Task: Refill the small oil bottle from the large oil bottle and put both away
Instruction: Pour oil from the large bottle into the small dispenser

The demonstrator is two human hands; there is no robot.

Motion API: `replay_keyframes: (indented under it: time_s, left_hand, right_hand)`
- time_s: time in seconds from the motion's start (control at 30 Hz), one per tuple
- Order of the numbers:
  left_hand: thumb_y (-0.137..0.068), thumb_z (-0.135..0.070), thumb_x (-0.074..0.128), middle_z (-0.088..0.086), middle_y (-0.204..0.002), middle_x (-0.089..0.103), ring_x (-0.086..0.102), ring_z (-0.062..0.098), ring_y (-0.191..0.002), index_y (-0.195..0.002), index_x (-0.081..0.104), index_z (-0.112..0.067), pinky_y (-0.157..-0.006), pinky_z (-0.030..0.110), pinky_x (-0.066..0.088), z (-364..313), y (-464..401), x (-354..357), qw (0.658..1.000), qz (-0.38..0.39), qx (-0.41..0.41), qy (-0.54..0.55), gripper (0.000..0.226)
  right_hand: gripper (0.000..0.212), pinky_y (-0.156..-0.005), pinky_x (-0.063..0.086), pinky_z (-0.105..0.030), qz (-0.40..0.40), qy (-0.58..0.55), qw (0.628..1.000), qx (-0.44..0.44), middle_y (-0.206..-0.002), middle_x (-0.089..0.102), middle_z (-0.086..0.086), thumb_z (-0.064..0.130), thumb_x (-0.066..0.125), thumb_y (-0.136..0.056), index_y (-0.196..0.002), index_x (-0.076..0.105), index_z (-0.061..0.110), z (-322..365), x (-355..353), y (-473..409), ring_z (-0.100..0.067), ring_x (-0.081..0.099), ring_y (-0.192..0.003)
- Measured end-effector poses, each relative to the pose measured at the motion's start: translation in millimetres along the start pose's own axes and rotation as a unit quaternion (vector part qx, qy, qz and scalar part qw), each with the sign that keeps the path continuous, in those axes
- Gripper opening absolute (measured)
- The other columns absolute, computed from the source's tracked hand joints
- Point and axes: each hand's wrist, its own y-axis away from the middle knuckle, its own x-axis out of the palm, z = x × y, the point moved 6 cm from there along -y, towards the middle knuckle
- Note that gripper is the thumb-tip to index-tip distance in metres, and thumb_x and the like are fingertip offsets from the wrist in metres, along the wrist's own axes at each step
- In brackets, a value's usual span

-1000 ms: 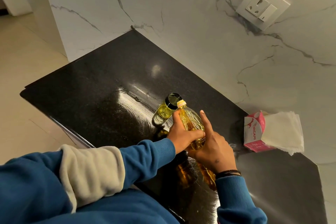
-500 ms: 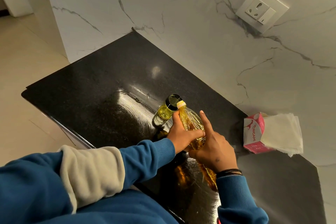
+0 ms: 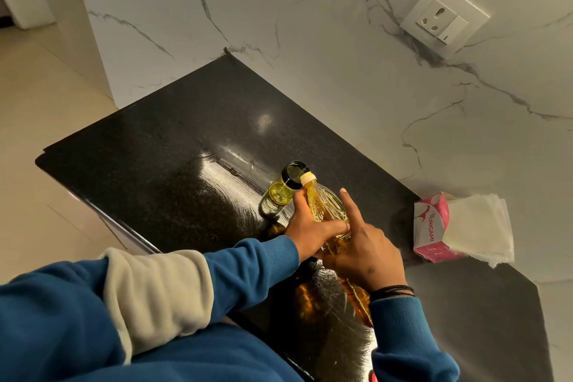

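The large oil bottle (image 3: pixel 325 206), clear plastic with golden oil, is tipped forward, its pale yellow mouth resting at the rim of the small oil bottle (image 3: pixel 280 191). The small one is a clear glass bottle with a black neck ring, open at the top, standing on the black counter (image 3: pixel 173 146) with yellow oil inside. My left hand (image 3: pixel 310 226) wraps the large bottle's upper body from the left. My right hand (image 3: pixel 362 245) grips it from the right, index finger stretched along its side. The large bottle's base is hidden behind my right wrist.
A pink tissue box (image 3: pixel 431 228) with white tissues (image 3: pixel 477 226) spilling out lies to the right against the marble wall. A wall socket (image 3: pixel 445 17) sits high on the right. The counter's left edge drops to a tiled floor (image 3: pixel 40 121).
Both hands and the large bottle stay almost as they were, tipped at the small bottle's mouth. The view has shifted only slightly.
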Motion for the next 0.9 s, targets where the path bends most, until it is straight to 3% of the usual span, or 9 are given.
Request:
replay_keyframes:
  time_s: [0.53, 0.9]
  left_hand:
    - [-0.068, -0.027, 0.084, 0.003, -0.138, 0.048, 0.055, 0.025, -0.117, -0.143, 0.009, -0.055, -0.091, 0.055, 0.057, 3.1, -3.2, 1.2, 1.0, 0.003, 0.002, 0.02, 0.11]
    - [-0.075, -0.021, 0.083, 0.004, -0.14, 0.046, 0.052, 0.029, -0.12, -0.145, 0.008, -0.053, -0.08, 0.054, 0.06, 2.6, -0.6, 2.1, 0.999, 0.001, -0.012, 0.031, 0.107]
  right_hand:
    - [0.122, -0.078, 0.059, -0.034, -0.01, 0.01, 1.0, -0.004, -0.129, 0.059, -0.006, 0.073, 0.072, -0.064, -0.137, -0.025, 0.063, -1.4, -0.5, -1.1, -0.022, 0.062, -0.104]
    - [0.125, -0.08, 0.06, -0.039, -0.004, 0.011, 1.0, -0.001, -0.132, 0.058, -0.008, 0.072, 0.074, -0.061, -0.138, -0.024, 0.062, -1.1, -2.3, -1.2, -0.025, 0.061, -0.109]
